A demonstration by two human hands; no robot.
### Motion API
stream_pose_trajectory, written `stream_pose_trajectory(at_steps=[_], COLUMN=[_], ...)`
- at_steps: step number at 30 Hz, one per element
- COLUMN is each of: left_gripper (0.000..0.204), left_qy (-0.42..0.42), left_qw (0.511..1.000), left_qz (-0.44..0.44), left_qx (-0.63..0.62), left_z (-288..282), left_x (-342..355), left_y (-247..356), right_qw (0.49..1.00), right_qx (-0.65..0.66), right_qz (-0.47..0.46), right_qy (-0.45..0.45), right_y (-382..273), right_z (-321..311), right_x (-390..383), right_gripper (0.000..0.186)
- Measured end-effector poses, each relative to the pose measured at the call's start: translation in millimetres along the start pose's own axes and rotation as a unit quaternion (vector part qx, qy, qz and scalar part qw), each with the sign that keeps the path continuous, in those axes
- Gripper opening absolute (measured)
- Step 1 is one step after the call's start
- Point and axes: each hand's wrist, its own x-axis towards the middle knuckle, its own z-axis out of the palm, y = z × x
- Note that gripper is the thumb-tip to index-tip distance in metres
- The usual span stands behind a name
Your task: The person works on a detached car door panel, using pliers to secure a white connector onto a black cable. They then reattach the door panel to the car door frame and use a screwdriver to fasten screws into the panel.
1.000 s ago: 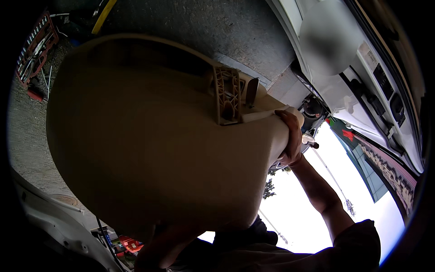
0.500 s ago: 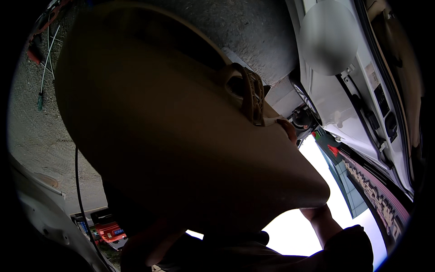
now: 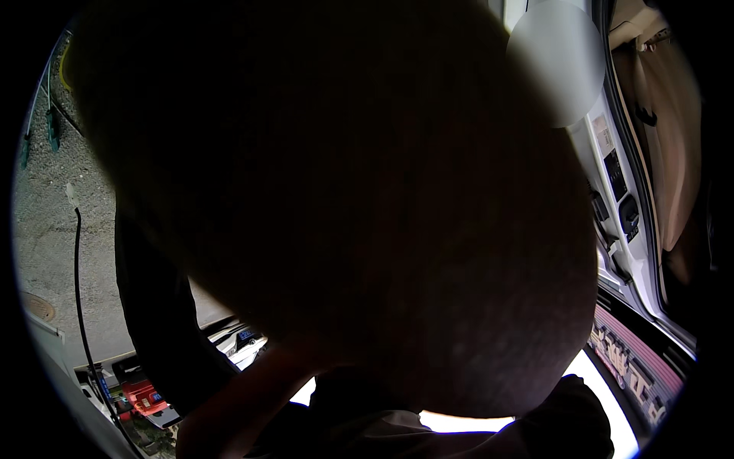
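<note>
A large dark moulded part (image 3: 344, 191), beige in the earlier frames, fills the middle of the head view, very close and mostly in shadow. My left forearm (image 3: 237, 405) rises from the bottom edge to its lower side; that hand's fingers are lost in darkness behind or against the part. On the lower right my dark sleeve (image 3: 573, 413) shows at the part's edge, while my right hand is hidden behind it.
An open white car door (image 3: 612, 168) and beige car interior (image 3: 665, 145) line the right. At left, gravelly ground (image 3: 46, 245) holds green-handled tools (image 3: 52, 130) and a black cable (image 3: 80, 291). A red case (image 3: 145, 398) lies at lower left; a signboard (image 3: 627, 352) shows at lower right.
The beige part has turned and come much closer, covering more of the upper view. My right hand, seen gripping its right edge earlier, is now hidden. More car interior shows.
</note>
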Motion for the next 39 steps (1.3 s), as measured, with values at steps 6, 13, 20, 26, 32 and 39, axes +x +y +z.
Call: stream_pose_trajectory(at_steps=[6,13,20,26,32,39], left_gripper=[0.023,0.025,0.028,0.03,0.032,0.034], left_qy=[-0.028,-0.046,-0.065,-0.077,-0.09,-0.1], left_qw=[0.999,0.999,0.997,0.996,0.994,0.991], left_qz=[0.024,0.015,0.013,0.023,0.038,0.047], left_qx=[0.012,0.019,0.032,0.041,0.055,0.069], left_z=[3.9,10.9,4.7,1.8,0.8,2.0], left_x=[11.1,5.7,-2.1,-2.7,-4.0,-0.3], left_y=[-14.8,-24.1,-22.5,-22.5,-20.4,-21.2], right_qw=[1.0,0.998,0.997,0.997,0.997,0.996], right_qx=[0.016,0.02,0.043,0.037,0.013,0.023], right_qz=[0.0,-0.021,-0.011,0.003,-0.033,-0.038], right_qy=[0.0,0.059,0.064,0.062,0.075,0.08], right_y=[34.1,31.0,31.3,24.2,25.1,26.6], right_z=[16.2,31.6,45.5,42.4,41.1,41.1], right_x=[-17.7,-25.0,-36.0,-31.1,-24.1,-14.5], right_gripper=[0.073,0.069,0.067,0.068,0.069,0.072])
